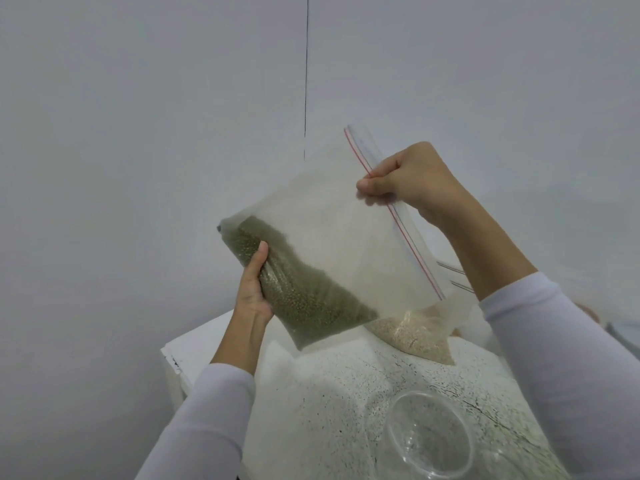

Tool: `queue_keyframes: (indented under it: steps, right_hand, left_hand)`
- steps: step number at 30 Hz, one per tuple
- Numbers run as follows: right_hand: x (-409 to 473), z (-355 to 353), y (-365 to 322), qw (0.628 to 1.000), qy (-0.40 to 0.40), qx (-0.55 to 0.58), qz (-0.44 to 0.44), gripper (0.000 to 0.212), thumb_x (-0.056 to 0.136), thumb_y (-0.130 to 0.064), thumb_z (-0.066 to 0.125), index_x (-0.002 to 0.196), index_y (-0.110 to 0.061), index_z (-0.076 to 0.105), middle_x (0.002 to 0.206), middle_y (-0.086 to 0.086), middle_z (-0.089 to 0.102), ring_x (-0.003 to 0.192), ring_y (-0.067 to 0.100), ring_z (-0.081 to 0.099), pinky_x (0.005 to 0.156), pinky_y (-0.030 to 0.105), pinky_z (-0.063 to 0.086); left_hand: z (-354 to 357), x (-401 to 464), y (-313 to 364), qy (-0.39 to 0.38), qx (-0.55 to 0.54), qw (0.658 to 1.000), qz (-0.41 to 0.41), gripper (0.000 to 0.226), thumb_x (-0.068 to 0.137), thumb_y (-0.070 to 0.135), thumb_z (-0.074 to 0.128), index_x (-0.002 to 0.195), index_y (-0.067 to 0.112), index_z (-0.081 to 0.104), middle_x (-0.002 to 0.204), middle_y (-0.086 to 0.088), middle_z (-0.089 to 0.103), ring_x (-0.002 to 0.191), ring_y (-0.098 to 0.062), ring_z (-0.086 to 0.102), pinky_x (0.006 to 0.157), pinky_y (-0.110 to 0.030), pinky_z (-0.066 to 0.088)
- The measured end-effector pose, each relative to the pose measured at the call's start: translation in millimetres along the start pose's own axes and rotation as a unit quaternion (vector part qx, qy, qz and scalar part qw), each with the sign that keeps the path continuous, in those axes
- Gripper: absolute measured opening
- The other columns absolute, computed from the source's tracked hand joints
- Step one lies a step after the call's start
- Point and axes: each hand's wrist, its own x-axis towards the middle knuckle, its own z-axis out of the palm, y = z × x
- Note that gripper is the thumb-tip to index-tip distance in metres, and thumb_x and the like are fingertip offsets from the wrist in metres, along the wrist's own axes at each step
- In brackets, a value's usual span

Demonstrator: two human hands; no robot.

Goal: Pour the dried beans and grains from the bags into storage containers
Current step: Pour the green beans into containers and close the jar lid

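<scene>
Fingers [375, 185] of your right hand [408, 178] are curled and pinched together on the red-striped zip edge of the clear bag [332, 216], right of centre in the frame, with the thumb pressed against the front of the plastic. Your left hand [252, 289] grips the bag's lower side at left of centre, thumb lying up along the bulge of green beans [298, 292] while the other fingers wrap behind, out of sight. You hold the bag up in the air, tilted, its zip edge running from the upper middle down toward the right, and the beans have settled into the low corner along its left and bottom side. Whether the zip is sealed cannot be told. Just behind and below the bag's lower right corner, a second bag [419, 334] of pale grain rests on the worktop [329, 393], which is white with dark speckles and fills the lower middle of the frame. Near the bottom edge, right of centre, a clear round container [429, 434] stands on that worktop with its mouth facing up, well below the held bag. White sleeves [214, 410] cover both your forearms. A plain grey wall [138, 133] fills the upper frame.
</scene>
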Motion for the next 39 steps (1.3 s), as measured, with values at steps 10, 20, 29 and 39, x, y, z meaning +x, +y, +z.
queue_keyframes:
  steps: [10,20,29,39]
  right_hand:
    - [-5.8,4.9,-7.2,0.996,0.03,0.084,-0.002,0.007,0.073,0.007,0.073,0.076,0.011,0.068,0.067,0.016,0.069,0.052,0.018,0.063,0.056,0.021,0.054]
    - [-23.3,-10.7,-2.3,0.996,0.033,0.082,0.002,0.013,0.076,0.005,0.072,0.084,0.015,0.068,0.077,0.019,0.07,0.058,0.019,0.063,0.062,0.023,0.055]
    - [-42.8,-17.9,11.6,0.992,0.016,0.12,0.036,0.01,0.082,-0.001,0.068,0.082,0.009,0.069,0.077,0.015,0.071,0.068,0.023,0.066,0.075,0.031,0.058]
    - [-63.1,-16.1,12.0,0.989,0.063,0.13,0.037,0.009,0.078,0.0,0.072,0.08,0.008,0.07,0.081,0.017,0.072,0.069,0.024,0.066,0.073,0.03,0.058]
  left_hand:
    - [14.1,4.4,9.5,-0.019,0.036,0.999,0.014,0.063,0.025,0.025,0.098,0.08,0.011,0.071,0.072,-0.006,0.071,0.063,-0.018,0.068,0.058,-0.031,0.057]
    - [15.2,7.6,22.9,0.064,0.089,0.993,0.032,0.022,0.064,0.018,0.075,0.083,0.009,0.067,0.073,-0.006,0.068,0.066,-0.02,0.066,0.074,-0.038,0.057]
    - [23.8,2.1,32.5,0.072,0.124,0.987,0.074,0.008,0.083,0.008,0.066,0.075,0.008,0.065,0.062,-0.002,0.067,0.056,-0.015,0.064,0.06,-0.03,0.057]
    - [25.3,-6.2,38.8,0.047,0.13,0.988,0.074,0.007,0.071,0.007,0.072,0.066,0.009,0.075,0.07,-0.003,0.071,0.067,-0.015,0.066,0.078,-0.034,0.055]
